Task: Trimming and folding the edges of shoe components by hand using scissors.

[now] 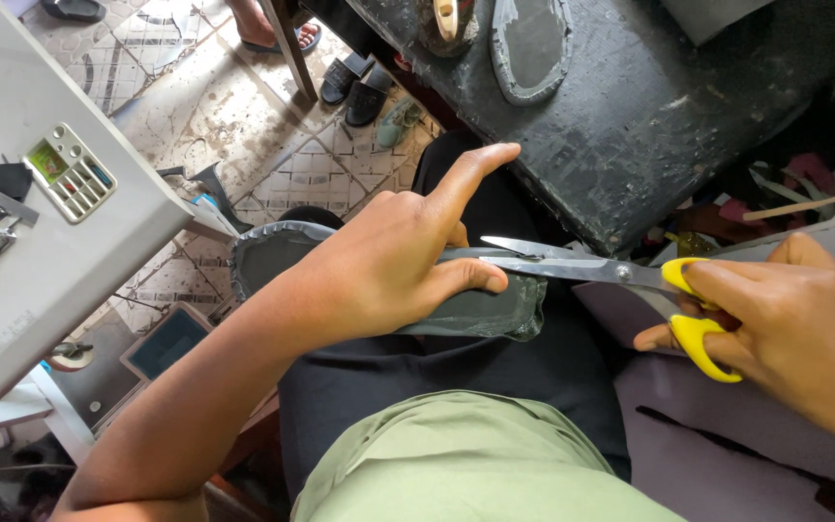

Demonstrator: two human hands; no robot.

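Standing beside them, I see at nine o'clock the pale grey body of a sewing machine [41, 222] with a small button panel, and under it a patterned tile floor [244, 126] that is scuffed and dusty. At about eleven o'clock a pair of black sandals [358, 87] lies on those tiles. In the middle the left hand [388, 266] presses down on a dark grey sole-shaped piece [475, 314] resting across the person's lap, thumb pinching its near edge, forefinger stretched out straight toward twelve o'clock. The piece runs from nine o'clock under that hand to a ragged end near the centre. Coming in from three o'clock are scissors [582, 269] with yellow handles, blades parted a little and meeting the piece's upper edge just beside the left thumb. The right hand [785, 324] is closed through the yellow loops. To my eye the trimming of the edge is in progress; the next cut would seem to call for a steady pinch and keeping the blades clear of the thumb. At one o'clock stands a black, worn work surface [649, 116] carrying another grey sole cut-out [532, 43], and at three o'clock sits a heap of coloured scraps [785, 193]
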